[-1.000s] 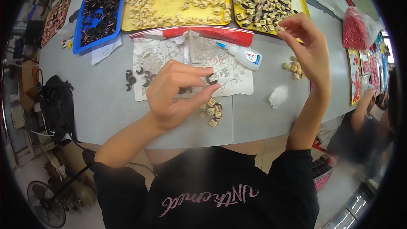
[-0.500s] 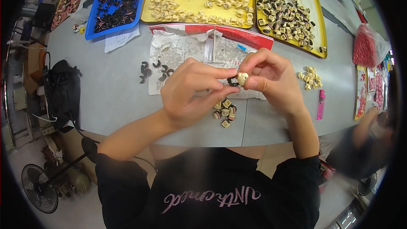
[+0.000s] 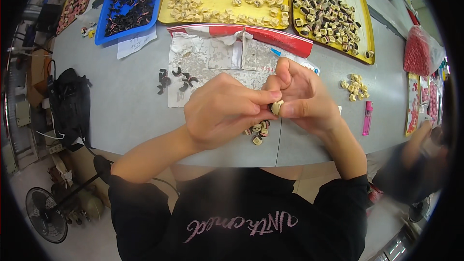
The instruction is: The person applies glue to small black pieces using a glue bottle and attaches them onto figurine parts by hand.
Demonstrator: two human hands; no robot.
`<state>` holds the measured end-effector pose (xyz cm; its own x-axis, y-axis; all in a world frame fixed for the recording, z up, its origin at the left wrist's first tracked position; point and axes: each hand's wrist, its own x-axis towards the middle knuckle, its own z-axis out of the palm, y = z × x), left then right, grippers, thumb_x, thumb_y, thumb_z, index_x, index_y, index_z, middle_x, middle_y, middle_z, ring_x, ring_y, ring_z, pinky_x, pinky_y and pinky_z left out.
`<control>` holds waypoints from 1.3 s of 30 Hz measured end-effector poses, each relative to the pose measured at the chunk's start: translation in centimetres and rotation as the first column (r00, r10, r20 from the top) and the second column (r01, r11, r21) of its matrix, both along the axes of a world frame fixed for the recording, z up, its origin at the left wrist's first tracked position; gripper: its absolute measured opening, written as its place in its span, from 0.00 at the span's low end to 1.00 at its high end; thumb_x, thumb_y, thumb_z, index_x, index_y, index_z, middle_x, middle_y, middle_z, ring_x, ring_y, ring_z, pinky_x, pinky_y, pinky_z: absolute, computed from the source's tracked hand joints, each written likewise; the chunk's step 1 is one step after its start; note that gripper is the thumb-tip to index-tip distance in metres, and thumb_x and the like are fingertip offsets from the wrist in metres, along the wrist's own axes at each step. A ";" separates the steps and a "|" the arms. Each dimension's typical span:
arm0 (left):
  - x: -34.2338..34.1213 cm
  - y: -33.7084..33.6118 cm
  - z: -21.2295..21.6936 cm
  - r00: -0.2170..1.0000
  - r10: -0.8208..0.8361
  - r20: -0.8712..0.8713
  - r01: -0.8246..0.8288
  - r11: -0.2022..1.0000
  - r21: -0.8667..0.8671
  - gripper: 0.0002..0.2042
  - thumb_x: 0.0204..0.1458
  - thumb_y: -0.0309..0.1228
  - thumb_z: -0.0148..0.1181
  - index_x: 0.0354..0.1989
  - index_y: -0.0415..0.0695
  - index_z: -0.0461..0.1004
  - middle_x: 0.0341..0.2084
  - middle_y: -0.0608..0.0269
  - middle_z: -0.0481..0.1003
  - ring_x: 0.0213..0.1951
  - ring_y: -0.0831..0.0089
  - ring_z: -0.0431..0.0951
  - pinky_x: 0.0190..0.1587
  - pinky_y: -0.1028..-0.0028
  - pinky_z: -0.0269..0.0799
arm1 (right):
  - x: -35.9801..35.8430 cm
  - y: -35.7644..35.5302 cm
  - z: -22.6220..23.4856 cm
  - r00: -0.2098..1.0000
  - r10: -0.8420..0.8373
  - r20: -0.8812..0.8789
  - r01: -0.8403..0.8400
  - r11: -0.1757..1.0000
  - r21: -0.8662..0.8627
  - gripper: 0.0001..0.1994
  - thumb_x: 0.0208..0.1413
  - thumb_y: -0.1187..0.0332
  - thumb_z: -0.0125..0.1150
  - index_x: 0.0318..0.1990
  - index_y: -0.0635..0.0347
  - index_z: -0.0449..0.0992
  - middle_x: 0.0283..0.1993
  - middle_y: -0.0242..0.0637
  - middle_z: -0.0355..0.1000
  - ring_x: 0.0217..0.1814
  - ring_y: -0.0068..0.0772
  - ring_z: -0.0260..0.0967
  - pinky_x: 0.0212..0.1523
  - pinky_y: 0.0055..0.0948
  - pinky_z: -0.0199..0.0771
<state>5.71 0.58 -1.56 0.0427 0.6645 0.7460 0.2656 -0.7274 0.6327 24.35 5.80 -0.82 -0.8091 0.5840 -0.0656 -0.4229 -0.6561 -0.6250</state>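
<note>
Above the near part of the grey table, my left hand [image 3: 224,108] and my right hand [image 3: 309,94] meet fingertip to fingertip. Pinched between both is a small cream-and-black piece [image 3: 277,108]: a cream block with a dark curved part against its left side. Fingers hide much of it. Just below, a small heap of similar cream-and-black pieces [image 3: 257,140] is partly covered by my left hand. Loose black curved pieces [image 3: 185,86] lie to the left on a stained white board [image 3: 174,63]. A pile of plain cream blocks [image 3: 354,87] sits right of my right hand.
A blue tray [image 3: 100,35] holds black curved pieces at the far left. Beside it are a yellow tray [image 3: 224,7] of cream blocks and another yellow tray [image 3: 366,24] of cream-and-black pieces. A pink lighter [image 3: 368,118] lies at right; another person's arm [image 3: 414,142] shows beyond.
The black curved part, seen beside the cream block before, is now pressed against it. My fingers have closed in around the piece, and it sits slightly lower.
</note>
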 end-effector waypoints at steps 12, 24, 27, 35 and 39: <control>-0.4 -0.5 0.9 0.991 -0.113 -0.074 0.101 0.983 -0.155 0.18 0.32 0.27 0.75 0.34 0.52 0.75 0.37 0.74 0.78 0.33 0.73 0.74 0.33 0.75 0.68 | 0.3 -0.3 0.7 0.996 0.038 0.081 -0.042 0.998 0.051 0.25 0.41 0.90 0.63 0.42 0.55 0.60 0.41 0.40 0.72 0.46 0.33 0.71 0.45 0.33 0.74; -1.4 -0.4 1.0 0.934 -0.296 -0.199 0.274 0.953 -0.130 0.21 0.34 0.38 0.75 0.36 0.49 0.70 0.35 0.67 0.78 0.31 0.73 0.71 0.33 0.76 0.66 | 0.2 -0.6 1.0 0.984 0.154 0.092 -0.164 0.978 0.126 0.26 0.42 0.90 0.64 0.41 0.56 0.57 0.41 0.40 0.71 0.45 0.30 0.69 0.46 0.31 0.73; -1.4 -0.4 0.7 0.933 -0.311 -0.180 0.292 0.948 -0.127 0.22 0.35 0.40 0.74 0.36 0.50 0.70 0.35 0.68 0.78 0.31 0.73 0.71 0.32 0.75 0.65 | 0.1 -0.7 0.9 0.987 0.139 0.084 -0.150 0.979 0.137 0.26 0.42 0.90 0.65 0.41 0.56 0.57 0.40 0.40 0.71 0.46 0.29 0.69 0.46 0.30 0.73; -1.3 -0.4 0.6 0.931 -0.321 -0.174 0.300 0.944 -0.138 0.22 0.35 0.41 0.74 0.37 0.50 0.69 0.35 0.69 0.77 0.32 0.73 0.70 0.32 0.75 0.65 | 0.1 -0.7 1.3 0.985 0.139 0.104 -0.153 0.978 0.144 0.25 0.42 0.90 0.64 0.41 0.57 0.56 0.40 0.39 0.71 0.46 0.29 0.69 0.47 0.30 0.72; -1.1 -0.4 0.5 0.932 -0.323 -0.168 0.302 0.944 -0.136 0.24 0.33 0.38 0.76 0.38 0.50 0.69 0.34 0.69 0.77 0.32 0.73 0.71 0.33 0.75 0.66 | 0.2 -0.8 1.4 0.984 0.127 0.126 -0.145 0.979 0.146 0.25 0.42 0.91 0.64 0.41 0.58 0.57 0.39 0.38 0.70 0.46 0.28 0.68 0.48 0.29 0.71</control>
